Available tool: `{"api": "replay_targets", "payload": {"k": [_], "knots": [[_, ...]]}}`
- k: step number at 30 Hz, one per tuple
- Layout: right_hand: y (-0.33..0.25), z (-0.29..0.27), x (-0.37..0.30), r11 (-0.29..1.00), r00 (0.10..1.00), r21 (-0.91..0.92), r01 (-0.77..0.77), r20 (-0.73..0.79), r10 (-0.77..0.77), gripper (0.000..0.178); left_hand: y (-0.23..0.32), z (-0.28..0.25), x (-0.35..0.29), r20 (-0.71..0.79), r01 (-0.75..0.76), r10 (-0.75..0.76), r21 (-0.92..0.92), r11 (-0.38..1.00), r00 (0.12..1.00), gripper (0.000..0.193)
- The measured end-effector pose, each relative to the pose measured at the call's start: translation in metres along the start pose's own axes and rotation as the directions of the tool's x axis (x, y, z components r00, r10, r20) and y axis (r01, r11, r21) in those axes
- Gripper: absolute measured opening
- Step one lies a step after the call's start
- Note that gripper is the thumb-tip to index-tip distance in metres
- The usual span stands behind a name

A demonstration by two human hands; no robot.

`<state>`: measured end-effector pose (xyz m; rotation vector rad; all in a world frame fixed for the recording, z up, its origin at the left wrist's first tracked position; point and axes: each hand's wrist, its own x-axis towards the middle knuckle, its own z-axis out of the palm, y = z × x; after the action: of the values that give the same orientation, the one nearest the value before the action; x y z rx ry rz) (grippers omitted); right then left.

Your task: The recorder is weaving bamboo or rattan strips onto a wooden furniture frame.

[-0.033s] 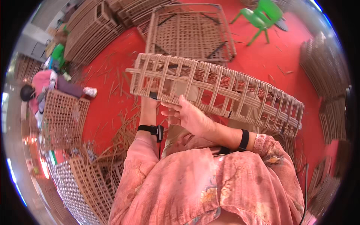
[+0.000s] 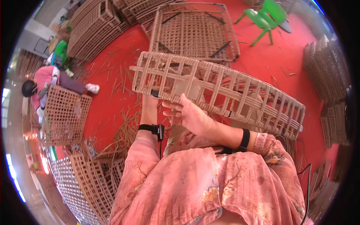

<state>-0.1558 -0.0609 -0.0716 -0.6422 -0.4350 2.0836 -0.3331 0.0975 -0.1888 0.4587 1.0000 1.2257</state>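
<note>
A shallow woven basket (image 2: 219, 95) of brown strands, with open lattice sides, stands tilted on its edge across my lap. My left hand (image 2: 150, 90) reaches up at the basket's left end and passes behind its lattice. Slats hide most of its fingers, so its grip cannot be made out. My right hand (image 2: 191, 115) lies just below the basket's lower edge, left of the middle. Its fingers are spread and stretched toward the left, holding nothing. Whether the fingertips touch the rim is unclear. Black bands circle both my wrists.
Beyond the basket lies a large woven tray-like frame (image 2: 195, 35) with dark corner braces. Stacked woven panels (image 2: 95, 32) rise at far left, others (image 2: 326, 71) at right. A green chair (image 2: 262, 18) stands far right. Another person (image 2: 47, 77) sits at left by a woven panel. Loose strands (image 2: 125, 135) litter the red floor.
The whole view has shifted slightly. My hands and the basket keep nearly the same pose.
</note>
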Motion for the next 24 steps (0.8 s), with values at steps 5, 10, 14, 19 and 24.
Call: {"api": "replay_targets", "payload": {"k": [5, 10, 14, 19, 24], "knots": [[-0.001, -0.001, 0.0, 0.989, 0.999, 0.148, -0.013, 0.042, 0.007, 0.047, 0.033, -0.054, -0.018, 0.087, -0.314, 0.302, 0.208, 0.926, 0.949, 0.035], [-0.007, -0.009, -0.01, 0.986, 0.999, 0.163, -0.041, -0.001, 0.042, 0.047, 0.104, 0.038, -0.072, 0.012, -0.619, 0.733, 0.545, 0.565, 0.68, 0.028], [-0.012, -0.008, -0.016, 0.975, 0.982, 0.122, -0.188, 0.041, 0.184, 0.049, 0.138, 0.051, -0.062, 0.685, -0.714, 0.559, 0.665, -0.219, 0.467, 0.02], [-0.026, 0.01, -0.039, 0.898, 0.977, -0.384, -0.213, -0.074, 0.2, 0.036, 0.156, 0.048, -0.067, 0.726, -0.699, 0.451, 0.665, -0.265, 0.52, 0.018], [-0.057, 0.021, -0.078, 0.696, 0.997, -0.717, -0.049, -0.077, -0.009, 0.026, 0.159, 0.053, -0.069, 0.713, -0.684, 0.428, 0.684, -0.252, 0.556, 0.017]]}}
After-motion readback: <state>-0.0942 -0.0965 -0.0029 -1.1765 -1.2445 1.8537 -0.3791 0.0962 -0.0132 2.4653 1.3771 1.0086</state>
